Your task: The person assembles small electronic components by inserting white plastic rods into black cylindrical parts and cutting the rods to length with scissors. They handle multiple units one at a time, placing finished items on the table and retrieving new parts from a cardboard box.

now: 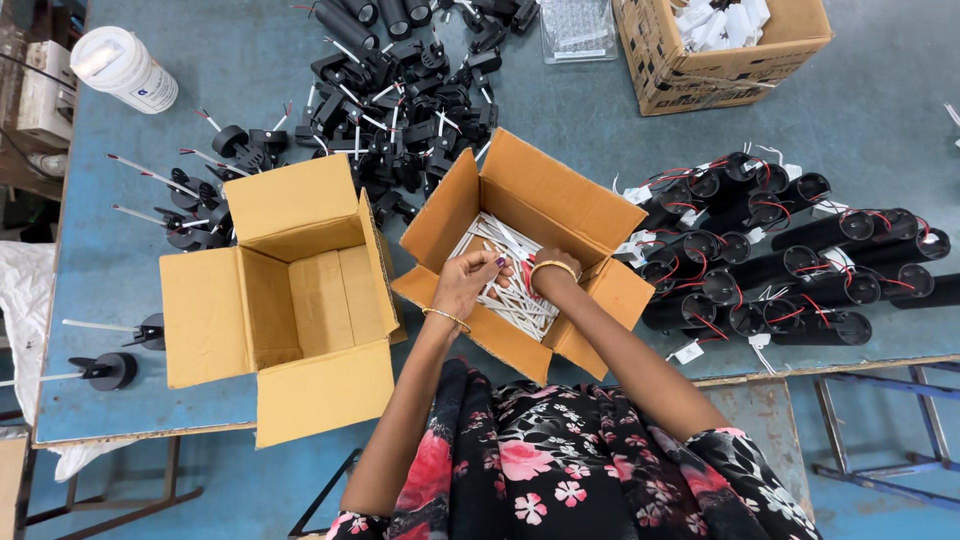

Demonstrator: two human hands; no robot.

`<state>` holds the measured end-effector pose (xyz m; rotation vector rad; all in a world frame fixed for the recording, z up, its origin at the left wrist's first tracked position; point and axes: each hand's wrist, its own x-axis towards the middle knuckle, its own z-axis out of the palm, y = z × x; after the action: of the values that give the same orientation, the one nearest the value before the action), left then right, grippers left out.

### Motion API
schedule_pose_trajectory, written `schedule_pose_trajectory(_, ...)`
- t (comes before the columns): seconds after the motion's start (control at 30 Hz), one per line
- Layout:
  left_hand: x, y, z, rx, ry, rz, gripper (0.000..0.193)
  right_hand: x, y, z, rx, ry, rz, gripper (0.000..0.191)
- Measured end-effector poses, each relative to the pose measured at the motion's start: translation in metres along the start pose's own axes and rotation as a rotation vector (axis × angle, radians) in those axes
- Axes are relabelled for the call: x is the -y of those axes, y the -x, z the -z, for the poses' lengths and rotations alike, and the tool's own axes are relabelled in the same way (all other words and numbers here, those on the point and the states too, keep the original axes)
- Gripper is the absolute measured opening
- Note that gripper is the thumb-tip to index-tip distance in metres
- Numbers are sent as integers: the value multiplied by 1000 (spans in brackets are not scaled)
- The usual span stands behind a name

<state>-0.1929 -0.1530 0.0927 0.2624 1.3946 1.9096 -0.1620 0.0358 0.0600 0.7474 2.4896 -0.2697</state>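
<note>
Reaching into corrugated cardboard box [600, 210], left hand [466, 280] fingers pinch white sticks [500, 245] (right hand [552, 272] fingers hidden, can't tell).

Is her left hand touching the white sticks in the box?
Touching. The head view shows the left hand inside the open cardboard box, fingers pinching one of the white sticks.

Both arms reach forward, left hand [466, 280] and right hand [548, 272] together.
</note>
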Motion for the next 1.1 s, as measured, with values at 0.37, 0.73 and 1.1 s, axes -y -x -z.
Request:
schedule_pose_trajectory(0.37,-5,3,2,-5,-26,47,22,-7,-5,3,80,-141,8,23)
schedule_pose_trajectory(0.73,-45,3,-7,-57,-92,49,26,-111,39,-30,402,-1293,150,14)
schedule_pose_trajectory(1.1,-48,-11,-56,130,-153,36,19,-138,148,2,478,-1420,406,45)
